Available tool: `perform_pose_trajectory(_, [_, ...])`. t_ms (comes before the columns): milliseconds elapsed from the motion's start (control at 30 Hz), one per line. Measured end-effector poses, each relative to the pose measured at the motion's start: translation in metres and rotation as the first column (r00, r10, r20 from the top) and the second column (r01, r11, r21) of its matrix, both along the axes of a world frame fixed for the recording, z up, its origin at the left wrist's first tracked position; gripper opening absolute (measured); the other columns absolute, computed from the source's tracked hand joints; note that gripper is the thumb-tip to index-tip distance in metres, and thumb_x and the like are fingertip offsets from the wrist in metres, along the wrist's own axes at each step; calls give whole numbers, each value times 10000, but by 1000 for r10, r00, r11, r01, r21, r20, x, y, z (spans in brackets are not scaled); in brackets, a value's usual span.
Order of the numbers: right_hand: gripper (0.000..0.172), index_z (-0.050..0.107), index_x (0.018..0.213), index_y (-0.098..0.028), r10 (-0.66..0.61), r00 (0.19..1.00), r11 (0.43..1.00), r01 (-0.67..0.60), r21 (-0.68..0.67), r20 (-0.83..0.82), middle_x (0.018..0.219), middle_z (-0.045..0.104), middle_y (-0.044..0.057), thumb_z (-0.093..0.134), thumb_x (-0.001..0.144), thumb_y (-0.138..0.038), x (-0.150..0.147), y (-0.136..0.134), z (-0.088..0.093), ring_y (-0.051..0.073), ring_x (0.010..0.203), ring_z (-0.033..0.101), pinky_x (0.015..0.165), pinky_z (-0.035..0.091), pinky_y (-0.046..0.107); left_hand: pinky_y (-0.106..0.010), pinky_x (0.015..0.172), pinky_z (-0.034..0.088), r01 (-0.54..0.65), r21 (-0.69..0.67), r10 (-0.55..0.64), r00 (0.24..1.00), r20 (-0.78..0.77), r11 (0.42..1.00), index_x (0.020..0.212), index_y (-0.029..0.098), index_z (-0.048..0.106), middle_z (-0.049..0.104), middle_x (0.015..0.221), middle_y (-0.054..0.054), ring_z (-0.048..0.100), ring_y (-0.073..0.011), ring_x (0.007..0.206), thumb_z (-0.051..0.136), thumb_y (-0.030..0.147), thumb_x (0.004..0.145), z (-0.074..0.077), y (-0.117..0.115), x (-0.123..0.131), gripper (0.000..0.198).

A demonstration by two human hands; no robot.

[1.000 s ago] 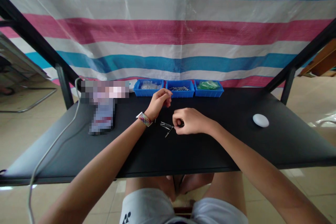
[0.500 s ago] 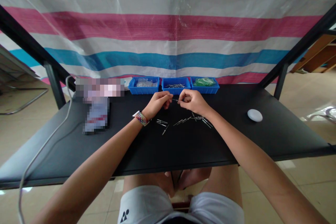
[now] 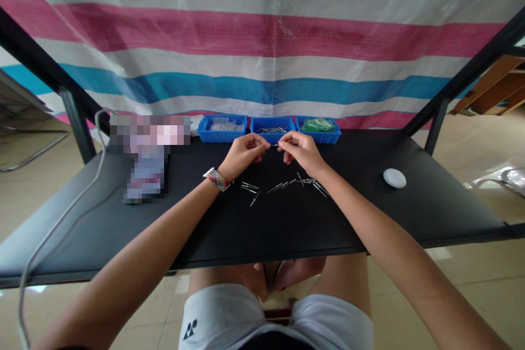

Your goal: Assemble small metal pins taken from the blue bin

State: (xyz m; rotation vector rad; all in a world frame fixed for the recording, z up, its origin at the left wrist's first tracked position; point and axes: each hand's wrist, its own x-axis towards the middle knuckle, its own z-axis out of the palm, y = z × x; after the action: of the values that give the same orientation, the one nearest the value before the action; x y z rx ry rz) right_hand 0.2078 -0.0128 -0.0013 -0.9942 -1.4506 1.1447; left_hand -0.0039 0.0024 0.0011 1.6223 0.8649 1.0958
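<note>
My left hand [image 3: 243,154] and my right hand [image 3: 301,151] meet above the black table [image 3: 287,219], just in front of the blue bins. Both pinch a thin metal pin [image 3: 274,145] that spans the gap between their fingertips. Several more metal pins [image 3: 287,185] lie scattered on the table under and behind the hands. A colourful band [image 3: 216,179] sits on my left wrist.
Three blue bins stand at the table's back edge: the left bin [image 3: 222,127] with clear bags, the middle bin [image 3: 272,129] with pins, the right bin [image 3: 318,128] with green parts. A white round object [image 3: 394,178] lies at right. A blurred item [image 3: 148,153] and a grey cable [image 3: 61,213] lie at left.
My right hand left the table, uncovering scattered pins, and rose to meet my left hand near the bins. Both now pinch one pin between them. The camera tilted slightly.
</note>
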Motion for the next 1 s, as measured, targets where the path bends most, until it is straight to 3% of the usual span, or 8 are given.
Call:
perform_pose_trajectory(100, [355,687,878,-198,-26,999,999,25,-31,-26,809,719,12,845,753,-491,-1,0,0,111,546,633,484,532,230,-221,539,460,8,-1,-8,1000,0,1000,891,163,699,612,674,9,579,-104,557,872,465,820,1,-1,0,355])
perform_pose_trajectory(300, [286,687,825,-202,-86,996,995,87,37,-26,805,683,-3,866,719,-398,-2,-1,2,105,553,619,502,528,237,-233,515,471,31,-65,-30,999,27,997,849,178,656,629,670,-1,594,-114,531,805,528,874,0,-1,0,381])
perform_pose_trajectory(567, [191,711,815,-192,-68,998,996,68,51,0,777,687,0,818,722,-319,-1,1,0,111,573,632,518,530,231,-232,535,484,30,-82,-27,999,37,996,768,175,647,632,710,-17,613,-120,582,808,476,851,-2,0,0,351])
perform_pose_trajectory(767, [296,716,928,-200,-34,998,997,29,-76,-61,824,698,-8,841,717,-366,-4,0,-2,105,554,632,487,548,226,-226,543,480,25,-28,-24,999,43,999,823,175,648,623,709,-1,608,-113,584,786,367,844,1,-1,-1,238])
perform_pose_trajectory(1000, [233,717,931,-193,2,997,980,-17,-199,-77,837,742,18,810,773,-337,-4,-2,0,112,567,654,491,557,216,-221,551,492,20,19,-21,999,27,1000,835,174,621,619,705,17,599,-104,583,763,314,824,-1,1,-3,199])
